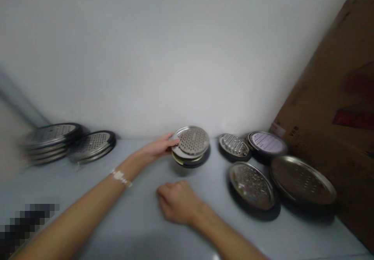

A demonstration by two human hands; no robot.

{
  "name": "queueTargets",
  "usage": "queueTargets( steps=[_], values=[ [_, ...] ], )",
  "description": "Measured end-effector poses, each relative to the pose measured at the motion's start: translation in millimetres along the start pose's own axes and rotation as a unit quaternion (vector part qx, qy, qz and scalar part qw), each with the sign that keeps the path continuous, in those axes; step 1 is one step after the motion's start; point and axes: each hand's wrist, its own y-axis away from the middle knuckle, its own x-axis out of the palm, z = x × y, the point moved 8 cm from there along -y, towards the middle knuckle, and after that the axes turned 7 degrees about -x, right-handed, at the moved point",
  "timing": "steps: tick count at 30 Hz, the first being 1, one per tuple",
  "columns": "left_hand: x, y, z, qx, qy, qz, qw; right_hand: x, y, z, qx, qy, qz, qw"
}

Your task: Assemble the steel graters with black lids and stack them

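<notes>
Clearly, the left hand [157, 148] holds a grater [193, 141], the right hand [179, 202] fisted, the lilac label [265, 141] unreadable.

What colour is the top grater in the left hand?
Silvery grey. The top grater shows in the head view, the only one.

Round metal grater [194, 141], perforated face up inside a bright plain rim, over a dark round base [205, 158] with a yellowish inner edge; both lie near the rear edge of the worktop [140, 209], about midway along.
</notes>
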Motion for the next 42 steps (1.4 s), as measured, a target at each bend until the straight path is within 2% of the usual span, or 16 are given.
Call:
queueTargets(
  steps=[4, 7, 11, 13, 15, 17, 20, 23, 27, 33, 36, 39, 42],
  values=[
    [-73.9, 20, 34, -0.021, 0.027, -0.111, 0.993, -3, 0, 3, -0.008, -0.009, -0.011, 1.000],
    [-99.3, 34, 56, -0.035, 0.034, -0.159, 0.986, -8, 1, -3, 0.014, -0.024, -0.043, 0.999],
    [-95.4, 49, 64, -0.032, 0.042, -0.152, 0.987, -21, 4, -18, 0.062, -0.071, -0.146, 0.985],
    [-91.6, 54, 62, -0.033, 0.008, -0.148, 0.988, -29, 8, -25, 0.079, -0.092, -0.201, 0.972],
    [-93.5, 57, 61, -0.040, -0.055, -0.157, 0.985, -32, 10, -31, 0.095, -0.097, -0.226, 0.965],
    [-101.0, 58, 60, -0.036, -0.124, -0.176, 0.976, -30, 11, -36, 0.112, -0.092, -0.215, 0.966],
    [-115.8, 59, 57, 0.012, -0.181, -0.220, 0.959, -23, 10, -40, 0.122, -0.087, -0.179, 0.972],
    [-123.9, 57, 57, 0.054, -0.207, -0.242, 0.947, -20, 9, -42, 0.120, -0.079, -0.163, 0.976],
    [-131.1, 53, 57, 0.058, -0.236, -0.239, 0.940, -21, 12, -50, 0.143, -0.030, -0.154, 0.977],
    [-164.5, 65, 36, 0.118, -0.259, -0.291, 0.913, -32, 24, -76, 0.192, 0.046, -0.138, 0.971],
    [-161.2, 64, 37, 0.114, -0.274, -0.249, 0.922, -37, 32, -93, 0.222, 0.060, -0.129, 0.964],
    [-131.4, 61, 44, 0.099, -0.308, -0.154, 0.934, -40, 42, -109, 0.261, 0.075, -0.131, 0.953],
    [-95.9, 62, 52, 0.083, -0.355, -0.077, 0.928, -45, 52, -119, 0.311, 0.114, -0.147, 0.932]
  ],
)
